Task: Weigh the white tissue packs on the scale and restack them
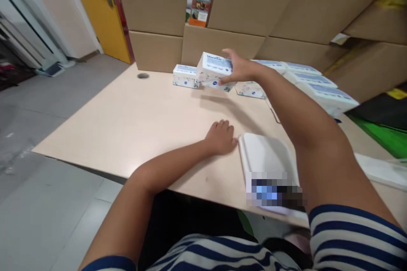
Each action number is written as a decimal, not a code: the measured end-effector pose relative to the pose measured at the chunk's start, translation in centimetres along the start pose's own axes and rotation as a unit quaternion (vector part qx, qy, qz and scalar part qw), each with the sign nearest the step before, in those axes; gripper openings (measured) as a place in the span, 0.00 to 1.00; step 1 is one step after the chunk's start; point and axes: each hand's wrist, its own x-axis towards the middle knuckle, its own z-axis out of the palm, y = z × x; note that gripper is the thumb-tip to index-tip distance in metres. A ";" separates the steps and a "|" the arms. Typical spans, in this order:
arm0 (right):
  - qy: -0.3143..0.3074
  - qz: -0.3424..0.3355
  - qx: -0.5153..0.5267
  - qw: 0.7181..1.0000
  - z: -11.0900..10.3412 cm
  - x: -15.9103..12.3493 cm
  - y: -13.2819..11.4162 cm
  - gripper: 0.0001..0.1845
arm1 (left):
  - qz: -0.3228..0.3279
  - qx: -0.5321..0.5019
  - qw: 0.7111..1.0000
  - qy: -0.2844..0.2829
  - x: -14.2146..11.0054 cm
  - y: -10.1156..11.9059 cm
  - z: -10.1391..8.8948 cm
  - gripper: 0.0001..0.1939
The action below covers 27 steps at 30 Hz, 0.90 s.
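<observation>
My right hand (240, 67) grips a white tissue pack (211, 70) with blue print, thumb on its front side and fingers over the far end. The pack is tilted and raised above the table, casting a shadow below. Just left of it, a smaller-looking tissue pack (185, 77) lies against the cardboard. Behind my right forearm more tissue packs (327, 93) are grouped, some stacked. My left hand (221, 137) rests on the table with its fingers curled in, nothing seen in them. Close to its thumb lies a white flat object (267, 152), partly blurred out at the near end.
Large cardboard boxes (155, 2) form a wall along the table's back edge. An orange printed box (201, 6) stands in a gap among them. The pale wooden table (127, 118) has a round cable hole (143, 76) at the far left. A yellow door (98, 8) is beyond.
</observation>
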 end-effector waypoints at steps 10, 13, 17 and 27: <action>0.032 0.020 0.035 0.999 6.6 17.7 -4.6 0.51 | 0.016 -0.011 0.998 0.064 -0.2 -0.1 1.6 0.30; 0.036 -0.001 0.031 0.999 7.1 18.6 -3.4 0.44 | 0.018 -0.015 0.997 0.070 -0.2 0.0 1.7 0.29; 0.039 -0.033 0.025 0.998 7.2 17.8 -2.3 0.41 | 0.018 -0.022 0.998 0.056 -0.4 0.2 1.3 0.30; 0.216 0.029 0.045 0.975 4.5 8.9 1.0 0.37 | -0.001 -0.016 1.000 -0.006 -0.2 0.1 0.1 0.34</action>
